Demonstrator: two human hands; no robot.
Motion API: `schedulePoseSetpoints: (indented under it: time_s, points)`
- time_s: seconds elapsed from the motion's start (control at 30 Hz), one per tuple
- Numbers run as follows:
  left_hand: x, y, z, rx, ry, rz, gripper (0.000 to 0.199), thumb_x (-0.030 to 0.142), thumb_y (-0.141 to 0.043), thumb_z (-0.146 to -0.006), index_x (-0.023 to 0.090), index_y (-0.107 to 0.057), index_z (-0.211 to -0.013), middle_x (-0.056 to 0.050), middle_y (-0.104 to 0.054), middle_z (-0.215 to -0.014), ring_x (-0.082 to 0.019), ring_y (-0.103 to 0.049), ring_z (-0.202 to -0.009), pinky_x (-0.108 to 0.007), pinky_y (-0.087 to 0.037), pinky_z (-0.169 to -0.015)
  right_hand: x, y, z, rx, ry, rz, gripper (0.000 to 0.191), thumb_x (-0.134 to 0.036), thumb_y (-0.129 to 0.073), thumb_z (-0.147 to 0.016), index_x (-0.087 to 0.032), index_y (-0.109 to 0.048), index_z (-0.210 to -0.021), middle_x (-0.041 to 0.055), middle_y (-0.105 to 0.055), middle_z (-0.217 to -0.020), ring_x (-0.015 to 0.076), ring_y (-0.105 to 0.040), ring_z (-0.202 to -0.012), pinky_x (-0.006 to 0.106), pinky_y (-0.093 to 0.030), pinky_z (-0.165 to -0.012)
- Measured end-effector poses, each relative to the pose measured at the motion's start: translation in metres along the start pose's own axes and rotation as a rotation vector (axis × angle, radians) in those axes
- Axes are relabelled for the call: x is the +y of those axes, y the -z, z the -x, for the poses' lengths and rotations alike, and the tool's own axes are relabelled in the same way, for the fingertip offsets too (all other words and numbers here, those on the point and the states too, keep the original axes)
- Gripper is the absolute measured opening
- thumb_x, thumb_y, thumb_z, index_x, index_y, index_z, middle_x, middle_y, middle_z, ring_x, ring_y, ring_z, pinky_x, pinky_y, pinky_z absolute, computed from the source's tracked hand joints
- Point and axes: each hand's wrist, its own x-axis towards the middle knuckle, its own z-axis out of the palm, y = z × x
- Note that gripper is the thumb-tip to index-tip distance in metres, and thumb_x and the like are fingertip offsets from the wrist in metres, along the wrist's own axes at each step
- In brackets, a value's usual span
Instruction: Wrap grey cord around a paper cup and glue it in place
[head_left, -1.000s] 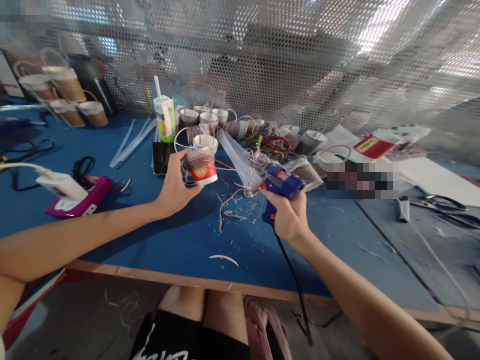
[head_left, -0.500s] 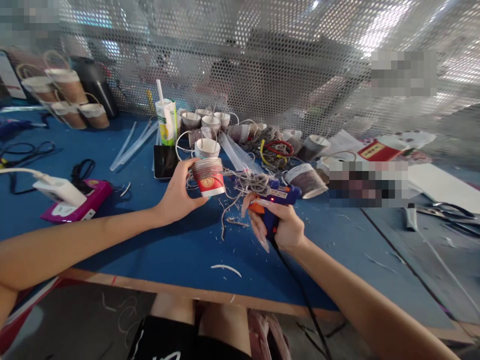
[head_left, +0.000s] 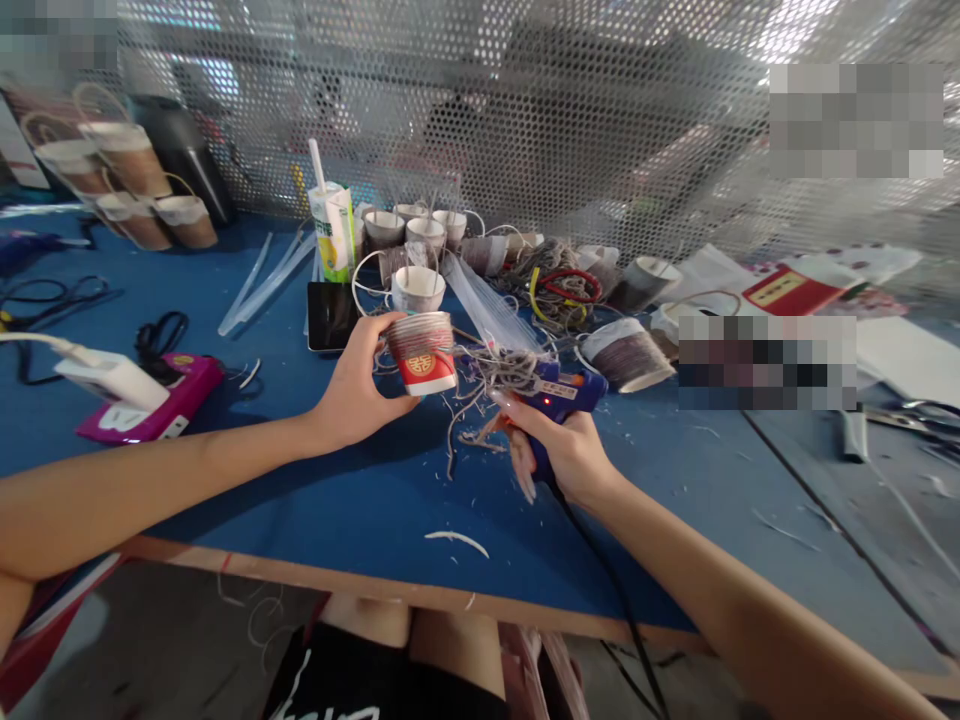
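Note:
Tilted in my left hand is a red paper cup with a gold emblem; grey cord is wound around its upper part. My fingers wrap its left side and bottom. My right hand is closed around the handle of a blue hot glue gun, whose small red light is lit. Tangled grey cord covers the gun's front end, so its nozzle is hidden. A white cup stands just behind the held cup. Cord scraps lie on the table beneath.
Several cord-wrapped cups, clear glue sticks and a drink carton stand or lie behind my hands. A black phone and a purple power strip are at left. Scissors rest at right. The gun's black cable hangs over the front edge.
The view has shifted slightly. My right index finger has moved up along the gun, and its orange trigger is now mostly covered. The cup stays in my left hand at nearly the same tilt.

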Motion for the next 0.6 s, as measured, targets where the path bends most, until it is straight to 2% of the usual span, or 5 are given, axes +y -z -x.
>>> schedulePoseSetpoints:
  time_s: [0.13,0.6]
  points:
    - [0.0016,0.0001,-0.0001,-0.004,-0.004,-0.001,0.072,0.029,-0.08,-0.065,0.024,-0.045,-0.127,-0.01,-0.054,-0.124,-0.026,-0.057,-0.115,-0.044,-0.055,-0.095,-0.0002,-0.0007,0.0001,-0.012,-0.03,-0.008,0.04,-0.05,-0.074,-0.073,-0.017,-0.061,-0.055,-0.0039,-0.044,-0.031,0.0112,-0.043,-0.025,0.023,-0.035,-0.025]
    - [0.0022,0.0009,0.0,-0.018,-0.008,0.009,0.069,0.031,-0.079,-0.067,0.023,-0.045,-0.126,-0.01,-0.054,-0.124,-0.026,-0.056,-0.118,-0.042,-0.053,-0.098,-0.001,0.001,-0.0004,0.032,-0.101,0.074,0.037,-0.042,-0.068,-0.072,-0.017,-0.057,-0.047,-0.003,-0.042,-0.028,0.0093,-0.043,-0.027,0.023,-0.039,-0.034]
